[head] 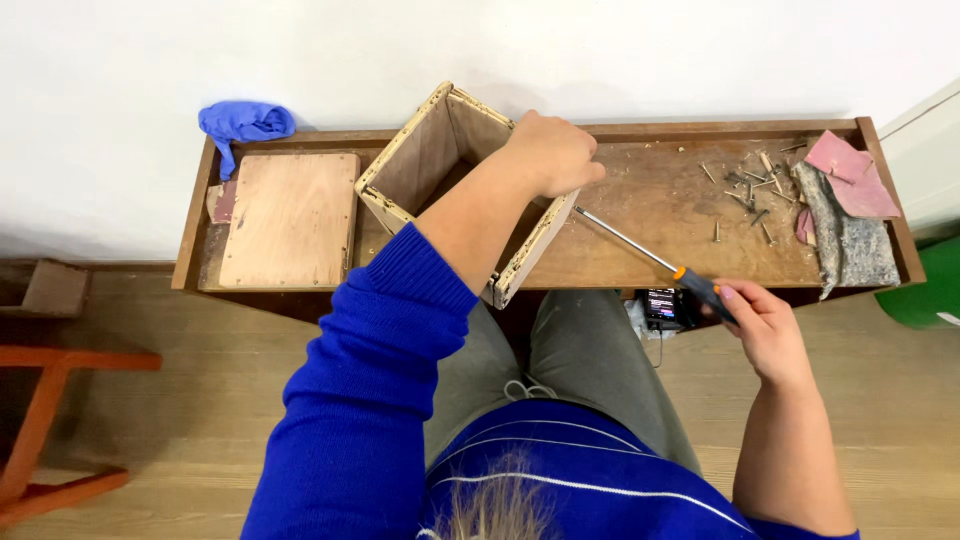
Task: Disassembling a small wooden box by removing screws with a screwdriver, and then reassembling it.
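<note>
From my feed, left hand (553,152) gripped the box (462,190) mid-desk (640,215); right hand (765,325) fingers curled round the screwdriver (655,260) off the front edge, above wood floor (180,400).

The middle of the workbench (640,215), between the open wooden box (455,190) and the scatter of screws (750,190), lay bare, and a hand could pass there, though the long screwdriver (650,258) slanted across its near part, held by the right hand (765,325). The left hand (550,150) and its forearm crossed the box's opening and blocked the way in from above. Left of the box, a flat wooden board (290,220) covered most of the surface. At the right end, grey and pink rags (850,210) filled the corner beside the screws. A blue glove (243,124) sat on the back left rim.
</note>
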